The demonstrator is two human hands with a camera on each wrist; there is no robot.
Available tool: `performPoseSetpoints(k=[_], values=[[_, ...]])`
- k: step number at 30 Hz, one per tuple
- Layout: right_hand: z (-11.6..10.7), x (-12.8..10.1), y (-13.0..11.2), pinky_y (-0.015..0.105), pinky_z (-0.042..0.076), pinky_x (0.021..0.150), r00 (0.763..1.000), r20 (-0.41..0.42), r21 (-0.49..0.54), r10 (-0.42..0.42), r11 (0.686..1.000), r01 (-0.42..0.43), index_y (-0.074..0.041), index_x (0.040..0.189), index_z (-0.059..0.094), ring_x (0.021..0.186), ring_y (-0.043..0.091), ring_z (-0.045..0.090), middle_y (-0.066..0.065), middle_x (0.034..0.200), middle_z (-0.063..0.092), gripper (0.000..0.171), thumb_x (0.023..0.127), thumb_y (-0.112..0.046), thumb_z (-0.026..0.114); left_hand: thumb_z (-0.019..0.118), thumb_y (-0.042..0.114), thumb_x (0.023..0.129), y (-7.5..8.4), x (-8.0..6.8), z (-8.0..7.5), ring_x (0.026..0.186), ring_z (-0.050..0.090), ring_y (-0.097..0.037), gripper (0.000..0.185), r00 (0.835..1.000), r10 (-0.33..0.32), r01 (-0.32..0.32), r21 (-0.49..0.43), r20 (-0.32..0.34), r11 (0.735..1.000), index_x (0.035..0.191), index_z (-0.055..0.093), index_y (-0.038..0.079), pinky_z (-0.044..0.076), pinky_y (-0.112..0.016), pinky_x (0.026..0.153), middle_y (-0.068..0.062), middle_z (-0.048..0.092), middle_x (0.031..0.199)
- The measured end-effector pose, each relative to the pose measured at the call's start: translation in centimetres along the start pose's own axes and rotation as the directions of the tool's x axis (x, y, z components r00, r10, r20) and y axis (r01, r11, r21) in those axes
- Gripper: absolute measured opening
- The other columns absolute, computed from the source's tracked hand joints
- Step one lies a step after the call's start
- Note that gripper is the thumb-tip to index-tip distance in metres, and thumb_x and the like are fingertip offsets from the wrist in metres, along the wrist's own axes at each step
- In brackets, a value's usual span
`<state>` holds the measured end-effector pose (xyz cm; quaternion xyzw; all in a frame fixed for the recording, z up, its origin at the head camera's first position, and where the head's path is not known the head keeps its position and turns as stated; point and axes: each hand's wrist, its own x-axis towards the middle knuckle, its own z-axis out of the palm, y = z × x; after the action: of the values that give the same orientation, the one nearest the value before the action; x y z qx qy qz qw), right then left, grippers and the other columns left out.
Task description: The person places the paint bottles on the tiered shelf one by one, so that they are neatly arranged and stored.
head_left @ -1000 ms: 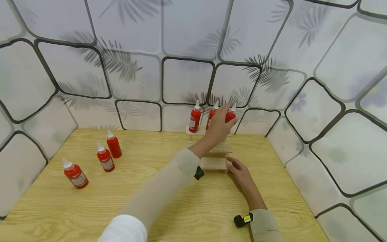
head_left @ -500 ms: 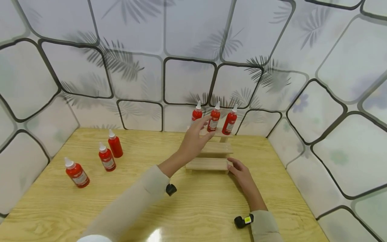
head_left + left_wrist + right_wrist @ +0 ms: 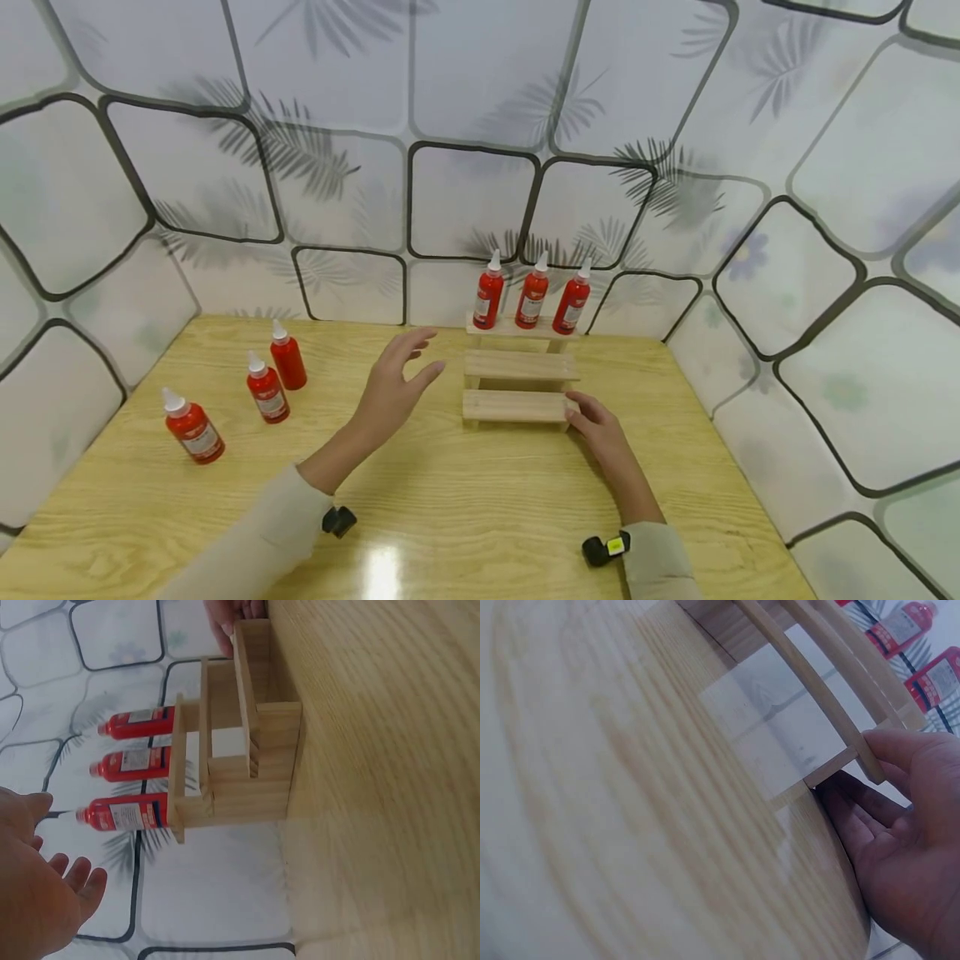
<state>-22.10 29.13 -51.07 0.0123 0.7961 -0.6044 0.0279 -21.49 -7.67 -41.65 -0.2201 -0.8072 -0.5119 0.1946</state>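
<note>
A small wooden stepped rack (image 3: 520,385) (image 3: 240,761) stands near the back of the table. Three red bottles with white caps (image 3: 531,300) (image 3: 129,766) stand in a row on its top step. My right hand (image 3: 597,424) (image 3: 900,825) rests against the right end of the lowest step, fingers loosely curved against the wood. Above the table, left of the rack, hovers my left hand (image 3: 392,387) (image 3: 41,889), fingers spread and holding nothing. Three more red bottles (image 3: 264,388) stand at the table's left.
The wooden table (image 3: 465,517) is walled in by patterned panels (image 3: 465,125) at the back and both sides. The loose bottles stand in a diagonal line, from one near the left wall (image 3: 192,427) to one further back (image 3: 287,357).
My left hand let go of the rightmost bottle on the top step and drew back to the left and toward me, now empty. The right hand stayed at the rack.
</note>
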Motion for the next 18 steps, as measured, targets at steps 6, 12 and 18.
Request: performPoseSetpoints(k=[6, 12, 18], values=[[0.0, 0.1, 0.1, 0.046, 0.027, 0.123, 1.000, -0.001, -0.010, -0.008, 1.000, 0.008, -0.010, 0.146, 0.051, 0.152, 0.031, 0.027, 0.013, 0.160, 0.037, 0.055, 0.099, -0.034, 0.065, 0.071, 0.021, 0.096, -0.9, -2.6, -3.6, 0.125, 0.055, -0.025, 0.047, 0.992, -0.085, 0.086, 0.007, -0.094, 0.996, 0.140, 0.056, 0.014, 0.048, -0.031, 0.105, -0.008, 0.055, 0.139], [0.1, 0.2, 0.0, 0.048, 0.025, 0.123, 1.000, 0.000, -0.003, -0.011, 1.000, 0.011, -0.009, 0.146, 0.051, 0.152, 0.032, 0.026, 0.013, 0.160, 0.037, 0.055, 0.099, -0.034, 0.066, 0.070, 0.018, 0.096, -2.1, -4.9, -6.9, 0.124, 0.054, -0.027, 0.046, 0.975, -0.131, 0.145, 0.068, -0.179, 0.987, 0.139, 0.057, 0.010, 0.039, -0.007, 0.100, -0.012, 0.056, 0.139], [0.0, 0.1, 0.0, 0.048, 0.024, 0.124, 1.000, -0.004, -0.018, -0.009, 1.000, 0.009, -0.008, 0.146, 0.051, 0.153, 0.031, 0.025, 0.014, 0.160, 0.036, 0.054, 0.100, -0.033, 0.065, 0.070, 0.019, 0.096, -3.0, -6.8, -9.8, 0.124, 0.052, -0.028, 0.045, 0.927, -0.196, 0.259, 0.171, -0.320, 0.950, 0.139, 0.057, 0.009, 0.041, -0.026, 0.097, -0.013, 0.056, 0.137]])
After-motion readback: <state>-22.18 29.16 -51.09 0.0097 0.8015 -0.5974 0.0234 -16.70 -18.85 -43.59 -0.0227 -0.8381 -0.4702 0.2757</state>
